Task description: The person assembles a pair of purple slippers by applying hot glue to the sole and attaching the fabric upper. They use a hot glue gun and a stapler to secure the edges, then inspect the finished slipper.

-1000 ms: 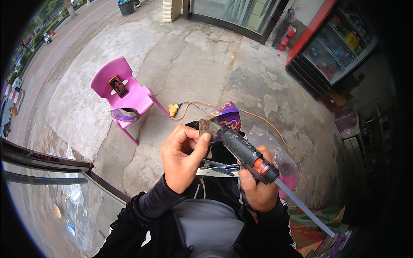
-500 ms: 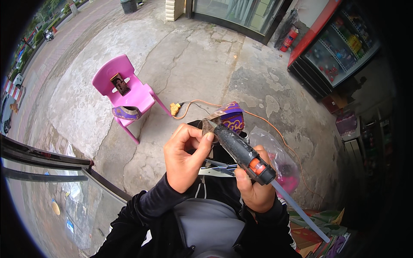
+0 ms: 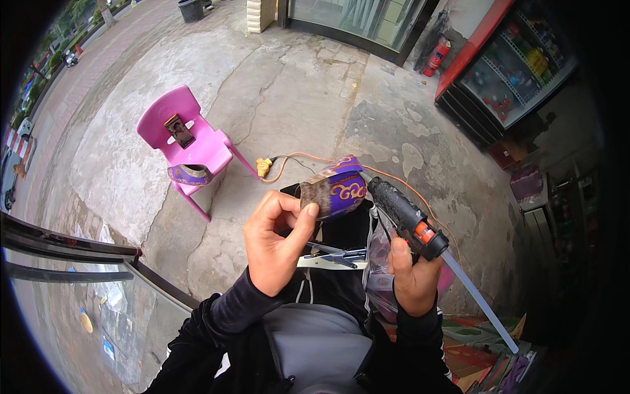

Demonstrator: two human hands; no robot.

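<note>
Between the thumb and fingers of my left hand point(image 3: 279, 243) is the edge of a curved purple band point(image 3: 342, 190) with gold swirls and a brown furry strip. My right hand point(image 3: 415, 276) grips a black hot glue gun point(image 3: 399, 209) with an orange window. A long translucent glue stick point(image 3: 479, 299) sticks out of its back end. The gun's nozzle points at the band's far right side; whether it touches cannot be made out. Below the band, on my lap, a white tray point(image 3: 328, 262) holds scissors point(image 3: 336, 253) or similar metal tools.
A pink chair point(image 3: 203, 146) at the left bears a similar purple band point(image 3: 190, 175) and a small dark box point(image 3: 179, 131). An orange cord point(image 3: 304, 154) with a yellow socket point(image 3: 264, 167) crosses the concrete. A clear plastic bag point(image 3: 380, 289) lies beside my right hand. A drinks fridge point(image 3: 508, 72) stands far right.
My right hand has drawn the glue gun to the right, away from my left fingers. The band is now turned so more of its patterned side shows.
</note>
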